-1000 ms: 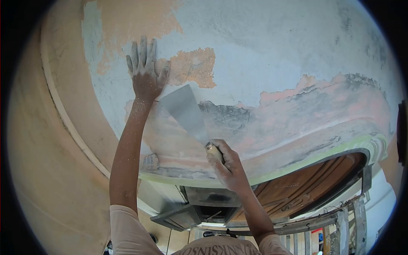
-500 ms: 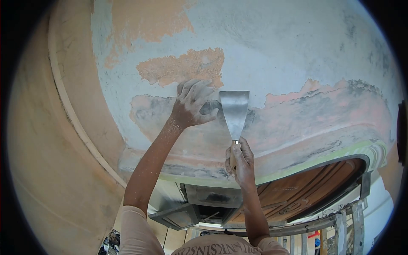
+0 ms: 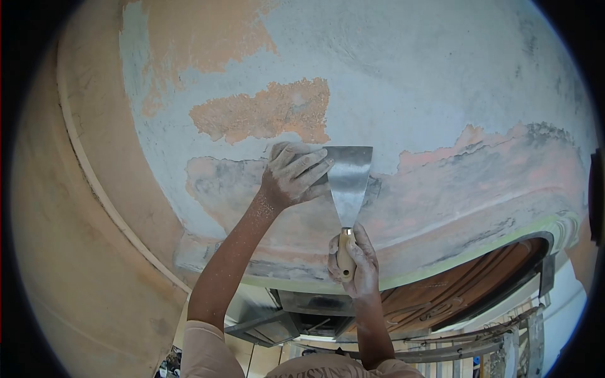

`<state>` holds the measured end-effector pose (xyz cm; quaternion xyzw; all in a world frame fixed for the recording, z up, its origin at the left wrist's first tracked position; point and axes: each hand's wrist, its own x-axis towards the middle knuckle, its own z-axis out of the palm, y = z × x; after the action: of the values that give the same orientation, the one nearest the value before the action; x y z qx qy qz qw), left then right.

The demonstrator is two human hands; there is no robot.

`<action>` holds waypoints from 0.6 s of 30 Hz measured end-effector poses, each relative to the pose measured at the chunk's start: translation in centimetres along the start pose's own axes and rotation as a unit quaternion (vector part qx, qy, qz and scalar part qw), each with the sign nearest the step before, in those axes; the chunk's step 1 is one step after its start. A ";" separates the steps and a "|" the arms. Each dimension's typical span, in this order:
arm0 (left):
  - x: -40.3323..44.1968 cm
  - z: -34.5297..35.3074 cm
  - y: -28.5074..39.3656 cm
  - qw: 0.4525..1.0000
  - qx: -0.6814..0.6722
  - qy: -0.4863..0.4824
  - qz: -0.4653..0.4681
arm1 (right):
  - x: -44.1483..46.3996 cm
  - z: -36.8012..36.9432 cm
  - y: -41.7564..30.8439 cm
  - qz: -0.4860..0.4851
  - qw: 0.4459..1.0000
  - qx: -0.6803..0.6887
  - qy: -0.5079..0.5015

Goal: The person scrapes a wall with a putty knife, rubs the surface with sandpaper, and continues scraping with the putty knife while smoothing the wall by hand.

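My right hand (image 3: 356,261) is wrapped around the wooden handle of a putty knife (image 3: 350,183), whose wide metal blade points up against the wall. Dust whitens both hands. My left hand (image 3: 296,173) is open, its fingers stretched toward the blade, with fingertips at the blade's upper left edge. Its thumb tip is hidden beside the blade. Behind both hands is a wall (image 3: 403,82) with pale blue-white paint, and a rough orange bare patch (image 3: 265,110) lies just above my left hand.
A pinkish-grey scraped band (image 3: 454,183) crosses the wall above a pale green curved moulding (image 3: 441,261). Below are a brown carved wooden panel (image 3: 454,290), an open window frame (image 3: 271,327) and a worn railing (image 3: 454,349). A curved trim strip (image 3: 94,164) runs down the left.
My left hand has moved slightly down and right, bringing its fingertips to the blade's edge. The putty knife and right hand appear a little lower in view, as the view has shifted.
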<state>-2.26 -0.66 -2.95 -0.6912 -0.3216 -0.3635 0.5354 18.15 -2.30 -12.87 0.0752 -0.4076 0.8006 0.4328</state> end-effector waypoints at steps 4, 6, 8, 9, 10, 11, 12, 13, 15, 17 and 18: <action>0.1 0.0 0.1 1.000 -0.011 -0.004 -0.008 | -0.1 0.0 0.4 -0.014 1.000 0.002 0.012; 0.3 -0.1 0.1 1.000 -0.009 -0.009 -0.013 | 0.1 -0.1 0.5 -0.015 1.000 -0.001 0.012; 0.1 -0.1 0.1 1.000 -0.010 -0.013 -0.011 | 0.1 -0.2 0.6 -0.018 1.000 -0.007 0.009; 0.0 0.0 0.0 1.000 -0.011 -0.014 -0.006 | 0.1 -0.1 0.6 -0.016 1.000 -0.004 0.013; 0.0 0.0 0.0 1.000 -0.012 -0.014 -0.001 | 0.1 0.0 0.6 -0.015 1.000 -0.002 0.016; -0.1 0.0 0.0 1.000 -0.021 -0.016 0.000 | 0.0 0.0 0.6 -0.013 1.000 0.000 0.019; -0.1 -0.1 0.1 0.999 -0.031 -0.017 0.002 | 0.0 0.2 0.6 -0.011 1.000 -0.002 0.025; 0.0 -0.2 0.1 0.999 -0.041 -0.018 0.006 | -0.1 0.3 0.5 -0.010 0.999 -0.004 0.031; -0.2 -0.1 0.1 0.999 -0.030 -0.020 0.011 | -0.1 0.4 0.3 -0.011 0.999 -0.007 0.037; -0.4 0.0 0.1 0.999 -0.024 -0.021 0.011 | -0.2 0.5 0.2 -0.012 0.999 -0.010 0.035; -0.5 0.0 0.0 0.999 -0.024 -0.021 0.010 | -0.2 0.6 0.1 -0.010 0.999 -0.008 0.032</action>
<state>-2.50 -0.71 -3.34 -0.7145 -0.3171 -0.3513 0.5153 18.04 -2.85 -12.62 0.0503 -0.3987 0.7949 0.4546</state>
